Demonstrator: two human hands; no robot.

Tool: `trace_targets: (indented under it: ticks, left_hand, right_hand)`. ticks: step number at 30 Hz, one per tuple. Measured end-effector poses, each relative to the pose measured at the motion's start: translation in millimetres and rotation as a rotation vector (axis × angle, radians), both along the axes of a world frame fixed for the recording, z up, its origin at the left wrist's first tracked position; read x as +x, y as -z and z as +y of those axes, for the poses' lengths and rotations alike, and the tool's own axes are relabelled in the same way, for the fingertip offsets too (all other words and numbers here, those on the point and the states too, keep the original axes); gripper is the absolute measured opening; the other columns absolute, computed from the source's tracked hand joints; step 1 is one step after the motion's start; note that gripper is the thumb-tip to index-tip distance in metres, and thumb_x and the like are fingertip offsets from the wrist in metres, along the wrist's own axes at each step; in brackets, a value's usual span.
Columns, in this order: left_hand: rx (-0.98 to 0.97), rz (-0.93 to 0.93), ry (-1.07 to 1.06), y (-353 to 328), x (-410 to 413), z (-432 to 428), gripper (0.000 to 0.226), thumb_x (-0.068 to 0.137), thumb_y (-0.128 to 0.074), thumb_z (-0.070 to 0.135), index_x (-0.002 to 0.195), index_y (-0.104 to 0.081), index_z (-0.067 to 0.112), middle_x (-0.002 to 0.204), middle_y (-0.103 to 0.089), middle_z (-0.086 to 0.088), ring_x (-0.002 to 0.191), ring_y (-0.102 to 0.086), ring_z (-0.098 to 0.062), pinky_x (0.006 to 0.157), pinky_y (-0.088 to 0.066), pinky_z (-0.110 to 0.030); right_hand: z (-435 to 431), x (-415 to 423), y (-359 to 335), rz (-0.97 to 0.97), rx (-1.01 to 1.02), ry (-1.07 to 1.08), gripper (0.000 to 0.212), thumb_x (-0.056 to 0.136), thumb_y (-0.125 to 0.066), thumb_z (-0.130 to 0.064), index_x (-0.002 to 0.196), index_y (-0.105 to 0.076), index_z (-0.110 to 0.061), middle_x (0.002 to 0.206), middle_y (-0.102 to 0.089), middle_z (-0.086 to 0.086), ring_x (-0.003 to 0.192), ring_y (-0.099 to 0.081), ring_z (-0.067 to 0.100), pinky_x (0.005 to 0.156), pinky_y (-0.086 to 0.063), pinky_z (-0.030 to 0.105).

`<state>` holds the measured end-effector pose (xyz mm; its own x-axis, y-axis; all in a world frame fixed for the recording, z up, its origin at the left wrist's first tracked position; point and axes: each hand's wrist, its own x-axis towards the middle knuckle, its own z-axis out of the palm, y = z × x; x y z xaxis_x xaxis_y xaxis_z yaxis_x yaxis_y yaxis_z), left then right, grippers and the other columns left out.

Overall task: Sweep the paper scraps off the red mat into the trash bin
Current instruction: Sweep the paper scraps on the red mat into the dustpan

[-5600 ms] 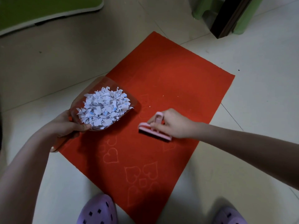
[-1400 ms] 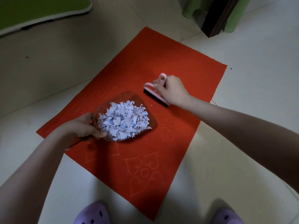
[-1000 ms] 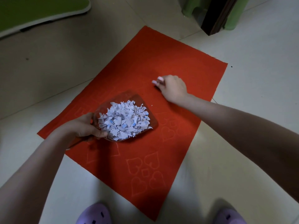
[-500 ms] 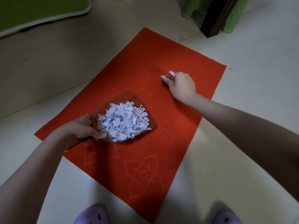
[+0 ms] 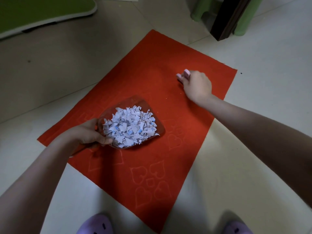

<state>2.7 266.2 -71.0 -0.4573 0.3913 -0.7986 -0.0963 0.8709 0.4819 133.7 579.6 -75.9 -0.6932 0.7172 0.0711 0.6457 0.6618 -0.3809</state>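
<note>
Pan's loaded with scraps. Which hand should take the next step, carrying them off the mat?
Left. The left hand has its grip on the dustpan, which holds the heaped paper scraps. The right hand is farther up the red mat, holding the pink brush.

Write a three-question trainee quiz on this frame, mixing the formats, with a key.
1. True or false: the paper scraps lie heaped in the clear dustpan that the left hand holds.
2. Multiple choice: what does the right hand grip? A) a pink brush B) a cloth C) a sponge
3. Fill in: the mat under the dustpan is ___ in colour.

Key: 1 true; 2 A; 3 red.
</note>
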Motion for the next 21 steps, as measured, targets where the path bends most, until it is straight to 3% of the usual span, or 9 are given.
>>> trace_targets:
  ticks: [3,6,10,12,14,16,19,21]
  left_hand:
    - [-0.014,0.024,0.049,-3.1,-0.1,1.5,0.088,0.043,-0.089,0.02,0.12,-0.046,0.009,0.079,-0.062,-0.007,0.067,-0.06,-0.021,0.064,-0.048,-0.031]
    - [0.002,0.041,0.028,-1.9,-0.1,3.0,0.092,0.038,-0.094,0.022,0.118,-0.049,0.009,0.084,-0.061,-0.009,0.069,-0.058,-0.023,0.065,-0.047,-0.03]
    - [-0.018,0.062,0.048,2.1,-1.2,6.9,0.106,0.022,-0.091,0.036,0.117,-0.049,0.014,0.087,-0.061,-0.009,0.087,-0.063,-0.034,0.079,-0.049,-0.042]
    - [-0.006,0.042,0.039,-2.7,2.3,11.2,0.094,0.038,-0.095,0.029,0.118,-0.049,0.012,0.081,-0.062,-0.009,0.071,-0.065,-0.026,0.067,-0.05,-0.035]
    - [-0.005,0.036,0.009,-5.0,4.2,12.4,0.07,0.061,-0.089,0.01,0.118,-0.048,0.007,0.075,-0.062,-0.009,0.056,-0.057,-0.018,0.054,-0.043,-0.027]
    - [-0.015,0.051,0.002,-3.1,2.5,12.6,0.067,0.065,-0.086,0.007,0.119,-0.047,0.006,0.08,-0.061,-0.009,0.059,-0.054,-0.019,0.054,-0.041,-0.027]
    - [-0.006,0.055,0.035,-6.2,4.2,13.7,0.08,0.053,-0.092,0.019,0.119,-0.046,0.01,0.091,-0.06,-0.007,0.073,-0.057,-0.021,0.061,-0.046,-0.03]
    - [-0.012,0.044,0.042,-3.5,3.9,14.5,0.069,0.06,-0.09,0.012,0.113,-0.047,0.011,0.086,-0.062,-0.008,0.067,-0.058,-0.021,0.057,-0.05,-0.031]
  right_hand:
    - [-1.0,1.8,4.5,-0.077,-0.033,0.052,0.031,0.098,-0.047,-0.037,0.083,-0.059,-0.013,0.082,-0.064,0.012,0.083,-0.065,0.036,0.062,-0.042,0.033]
    - [-26.6,4.0,9.7,-0.132,-0.048,-0.105,0.036,0.098,-0.046,-0.04,0.092,-0.065,-0.01,0.093,-0.069,0.017,0.09,-0.064,0.039,0.069,-0.046,0.037]
    - [-49.4,6.6,7.4,-0.041,-0.232,-0.328,0.027,0.095,-0.051,-0.035,0.097,-0.07,-0.016,0.087,-0.072,0.007,0.079,-0.065,0.027,0.068,-0.049,0.033]
    - [-44.8,7.5,2.1,0.046,-0.285,-0.315,0.024,0.094,-0.053,-0.027,0.102,-0.071,-0.015,0.09,-0.073,0.007,0.07,-0.061,0.019,0.065,-0.043,0.028]
    - [-34.3,7.9,-2.6,0.076,-0.192,-0.241,0.027,0.094,-0.051,-0.03,0.103,-0.072,-0.016,0.089,-0.072,0.011,0.069,-0.058,0.023,0.063,-0.038,0.029]
    - [-19.7,6.9,-1.9,0.053,-0.109,-0.128,0.031,0.095,-0.049,-0.036,0.099,-0.07,-0.014,0.086,-0.069,0.012,0.077,-0.062,0.031,0.065,-0.042,0.033]
    - [-7.9,2.2,2.9,-0.007,-0.104,-0.009,0.036,0.096,-0.047,-0.045,0.086,-0.065,-0.015,0.083,-0.068,0.01,0.081,-0.065,0.034,0.066,-0.048,0.036]
    - [-16.3,1.2,4.7,-0.05,-0.121,-0.026,0.036,0.096,-0.047,-0.044,0.075,-0.058,-0.017,0.087,-0.069,0.014,0.084,-0.065,0.037,0.066,-0.046,0.036]
